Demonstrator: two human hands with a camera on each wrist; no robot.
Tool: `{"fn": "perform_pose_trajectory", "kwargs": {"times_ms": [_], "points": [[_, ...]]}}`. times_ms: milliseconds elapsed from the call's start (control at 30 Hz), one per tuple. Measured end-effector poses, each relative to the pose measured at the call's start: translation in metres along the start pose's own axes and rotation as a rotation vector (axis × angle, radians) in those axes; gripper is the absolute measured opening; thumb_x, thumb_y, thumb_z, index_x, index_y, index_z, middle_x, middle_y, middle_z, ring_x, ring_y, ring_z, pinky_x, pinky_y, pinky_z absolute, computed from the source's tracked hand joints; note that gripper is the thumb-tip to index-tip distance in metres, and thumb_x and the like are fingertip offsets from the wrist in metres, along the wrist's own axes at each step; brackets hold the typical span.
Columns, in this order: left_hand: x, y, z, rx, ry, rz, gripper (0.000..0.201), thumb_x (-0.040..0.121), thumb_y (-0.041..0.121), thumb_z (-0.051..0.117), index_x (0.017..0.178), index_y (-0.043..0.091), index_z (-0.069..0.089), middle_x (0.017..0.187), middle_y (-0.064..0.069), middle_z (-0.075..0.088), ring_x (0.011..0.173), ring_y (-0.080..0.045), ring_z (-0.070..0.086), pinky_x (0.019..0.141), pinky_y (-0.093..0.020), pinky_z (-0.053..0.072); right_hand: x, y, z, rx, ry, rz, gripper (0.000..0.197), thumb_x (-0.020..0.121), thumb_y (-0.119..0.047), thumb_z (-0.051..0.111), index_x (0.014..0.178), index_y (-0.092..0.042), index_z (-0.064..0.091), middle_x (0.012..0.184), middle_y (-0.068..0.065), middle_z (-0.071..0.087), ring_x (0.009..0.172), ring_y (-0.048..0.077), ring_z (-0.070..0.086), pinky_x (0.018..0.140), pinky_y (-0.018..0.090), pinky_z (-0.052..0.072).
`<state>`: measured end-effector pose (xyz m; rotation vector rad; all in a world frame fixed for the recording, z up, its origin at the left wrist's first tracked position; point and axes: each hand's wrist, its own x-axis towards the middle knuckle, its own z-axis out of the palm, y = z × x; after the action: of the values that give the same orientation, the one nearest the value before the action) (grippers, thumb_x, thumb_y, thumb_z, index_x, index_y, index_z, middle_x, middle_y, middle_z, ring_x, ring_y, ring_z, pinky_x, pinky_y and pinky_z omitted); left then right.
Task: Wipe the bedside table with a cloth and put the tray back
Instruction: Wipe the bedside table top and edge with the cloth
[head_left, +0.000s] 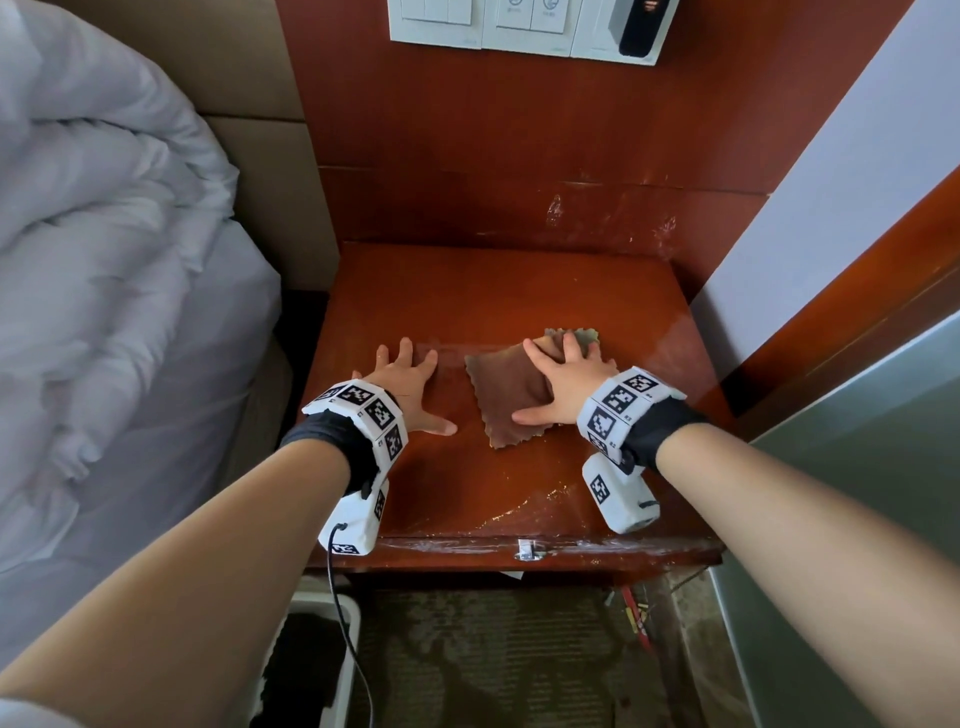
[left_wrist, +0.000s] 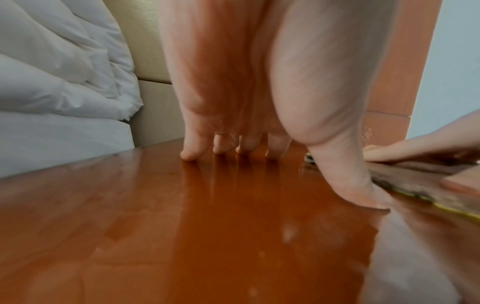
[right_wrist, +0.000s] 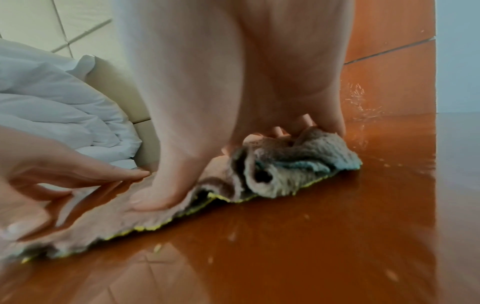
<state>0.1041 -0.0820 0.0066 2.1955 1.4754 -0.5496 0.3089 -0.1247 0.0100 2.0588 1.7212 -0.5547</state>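
The red-brown bedside table (head_left: 519, 291) fills the middle of the head view, its top glossy with wet streaks. A brown cloth (head_left: 498, 400) with a yellow zigzag edge lies on it, right of centre. My right hand (head_left: 561, 379) presses down on the cloth with fingers spread; the far part of the cloth (right_wrist: 285, 164) is bunched under the fingers of that hand (right_wrist: 197, 156). My left hand (head_left: 410, 382) lies flat on bare wood just left of the cloth, fingertips (left_wrist: 221, 149) touching the table (left_wrist: 207, 236). Below the table's front left corner, a white-rimmed tray (head_left: 306, 598) is partly hidden by my arm.
A bed with a white duvet (head_left: 104, 260) stands close on the left. A red wood panel rises behind the table, with white switches (head_left: 467, 26) above. A pale wall and a glass panel (head_left: 857, 467) close the right side. A metal latch (head_left: 527, 550) sits on the table's front edge.
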Motion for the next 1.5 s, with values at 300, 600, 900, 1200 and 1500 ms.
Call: {"fn": "perform_pose_trajectory", "kwargs": {"times_ms": [300, 600, 900, 1200, 1500], "points": [[0.001, 0.000, 0.000, 0.000, -0.003, -0.008, 0.106, 0.077, 0.059, 0.063, 0.152, 0.026, -0.004, 0.159, -0.006, -0.016, 0.147, -0.034, -0.009, 0.116, -0.059, 0.013, 0.030, -0.012, -0.020, 0.040, 0.021, 0.032, 0.105, 0.073, -0.077, 0.050, 0.150, -0.038, -0.009, 0.158, 0.012, -0.015, 0.143, 0.049, -0.005, 0.114, 0.063, 0.015], [0.002, 0.001, -0.003, 0.031, -0.008, -0.018, 0.106, 0.077, 0.060, 0.063, 0.152, 0.027, -0.005, 0.159, -0.005, -0.014, 0.147, -0.033, -0.007, 0.116, -0.058, 0.015, 0.016, -0.013, -0.014, -0.002, 0.034, 0.010, 0.103, 0.076, -0.076, 0.046, 0.151, -0.033, -0.010, 0.159, 0.013, -0.012, 0.143, 0.049, -0.003, 0.111, 0.064, 0.020], [0.001, 0.002, -0.002, 0.029, 0.003, -0.020, 0.106, 0.077, 0.059, 0.063, 0.152, 0.028, -0.004, 0.159, -0.004, -0.015, 0.147, -0.033, -0.008, 0.113, -0.059, 0.017, -0.021, -0.014, 0.014, -0.065, 0.087, -0.131, 0.094, 0.080, -0.072, 0.047, 0.151, -0.036, -0.004, 0.158, 0.014, -0.020, 0.143, 0.047, -0.008, 0.113, 0.064, 0.007], [0.003, 0.000, -0.002, 0.019, 0.010, -0.025, 0.106, 0.077, 0.058, 0.064, 0.152, 0.028, -0.004, 0.159, -0.004, -0.016, 0.147, -0.032, -0.008, 0.114, -0.059, 0.016, -0.019, -0.007, 0.013, -0.062, 0.072, -0.250, 0.082, 0.084, -0.067, 0.047, 0.149, -0.044, 0.002, 0.160, 0.004, -0.017, 0.146, 0.039, -0.011, 0.116, 0.061, 0.009], [0.001, -0.004, 0.002, -0.019, 0.060, -0.016, 0.108, 0.074, 0.059, 0.066, 0.152, 0.028, -0.001, 0.160, -0.005, -0.010, 0.148, -0.032, -0.005, 0.117, -0.055, 0.016, -0.030, 0.022, 0.018, 0.063, 0.068, -0.053, 0.078, 0.086, -0.065, 0.045, 0.149, -0.045, 0.003, 0.160, 0.002, -0.013, 0.145, 0.041, -0.009, 0.116, 0.057, 0.016]]}}
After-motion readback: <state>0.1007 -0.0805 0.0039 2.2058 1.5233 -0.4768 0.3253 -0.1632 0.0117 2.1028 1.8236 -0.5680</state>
